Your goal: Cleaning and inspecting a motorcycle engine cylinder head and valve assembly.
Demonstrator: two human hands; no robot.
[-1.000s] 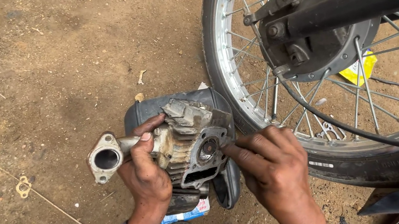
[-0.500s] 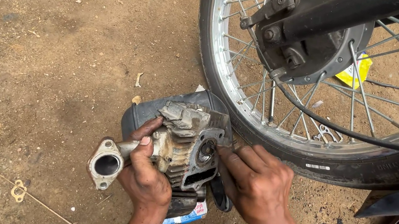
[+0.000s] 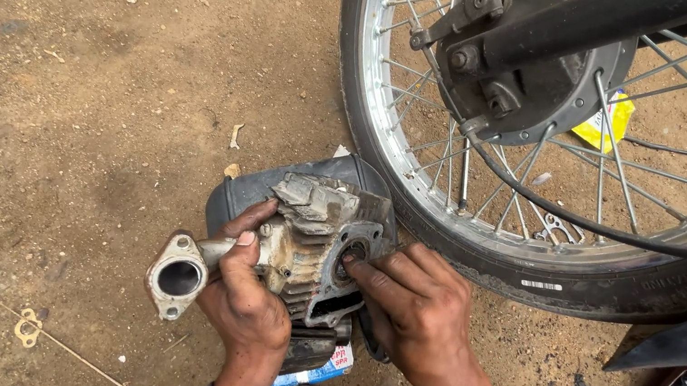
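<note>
Grey, grimy metal engine part (image 3: 313, 239) sat in the left hand (image 3: 249, 297), whose grip clenched around its intake pipe (image 3: 190, 265). The right hand (image 3: 417, 310) pressed fingertips against its flat face. Beyond stood a spoked motorcycle wheel (image 3: 498, 144) on dirt ground (image 3: 87, 70).

engine part (image 3: 312, 243): dull grey cast metal, grimy, rough fins
flange (image 3: 177, 276): smooth pale metal
wheel rim (image 3: 387, 149): shiny bright metal
tyre (image 3: 480, 256): matt black rubber
ground (image 3: 84, 88): rough dry brown dirt
</note>
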